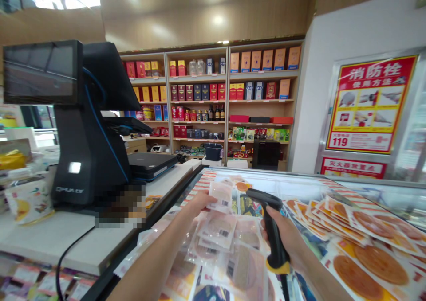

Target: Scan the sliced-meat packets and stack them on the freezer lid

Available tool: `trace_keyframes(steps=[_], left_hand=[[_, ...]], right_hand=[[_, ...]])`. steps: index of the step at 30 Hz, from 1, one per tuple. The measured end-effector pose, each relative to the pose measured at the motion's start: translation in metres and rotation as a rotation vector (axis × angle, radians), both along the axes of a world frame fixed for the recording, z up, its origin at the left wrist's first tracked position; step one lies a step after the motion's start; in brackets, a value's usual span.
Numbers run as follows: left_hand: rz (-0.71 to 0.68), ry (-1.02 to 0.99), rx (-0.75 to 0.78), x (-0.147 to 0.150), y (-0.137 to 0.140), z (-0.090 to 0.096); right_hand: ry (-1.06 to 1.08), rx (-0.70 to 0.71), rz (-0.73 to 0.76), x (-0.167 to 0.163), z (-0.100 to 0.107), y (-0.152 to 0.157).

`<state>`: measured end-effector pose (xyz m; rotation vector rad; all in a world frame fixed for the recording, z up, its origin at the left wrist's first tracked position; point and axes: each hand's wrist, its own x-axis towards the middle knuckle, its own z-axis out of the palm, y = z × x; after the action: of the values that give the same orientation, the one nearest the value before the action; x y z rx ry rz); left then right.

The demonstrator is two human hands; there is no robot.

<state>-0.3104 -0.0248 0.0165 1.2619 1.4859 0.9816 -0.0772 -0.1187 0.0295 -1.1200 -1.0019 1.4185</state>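
Note:
My left hand (pixel 203 200) is closed on the edge of a clear plastic food packet (pixel 221 195) that bears a barcode label. In my right hand (pixel 282 230) is a black barcode scanner (pixel 273 234) with a yellow band near its base, its head turned left toward the packet. Under and between my forearms lie several more clear packets (pixel 218 225) with round flat contents, overlapping on the glass top of a freezer case (pixel 266 177). To the right of the scanner spreads a pile of packets with round orange-brown pictures (pixel 362 243).
At the left, a black checkout terminal (pixel 89 146) and a flat black scale (pixel 151 162) stand on a white counter (pixel 83 243). A black cable (pixel 63 261) hangs over the counter's front. Shelves (pixel 199 101) of boxed goods line the back, and a red hydrant notice (pixel 371 103) is on the right wall.

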Motion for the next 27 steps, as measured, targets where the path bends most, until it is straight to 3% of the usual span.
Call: trace_keyframes(steps=[4, 10, 18, 23, 27], left_hand=[[-0.128, 0.103, -0.036, -0.001, -0.013, 0.008], [-0.127, 0.390, -0.046, -0.006, -0.012, 0.016], [-0.020, 0.602, 0.043, 0.008, 0.053, 0.003], [-0.030, 0.579, 0.183, 0.027, 0.093, -0.012], [-0.092, 0.505, 0.237, 0.038, 0.106, -0.022]], right_hand=[[-0.003, 0.014, -0.050, 0.002, 0.002, 0.009], [-0.034, 0.041, -0.086, 0.002, 0.007, 0.023], [-0.062, 0.035, -0.088, 0.010, -0.002, 0.036], [-0.040, 0.050, -0.085, 0.010, -0.007, 0.050], [-0.036, 0.032, -0.088, 0.007, -0.009, 0.058]])
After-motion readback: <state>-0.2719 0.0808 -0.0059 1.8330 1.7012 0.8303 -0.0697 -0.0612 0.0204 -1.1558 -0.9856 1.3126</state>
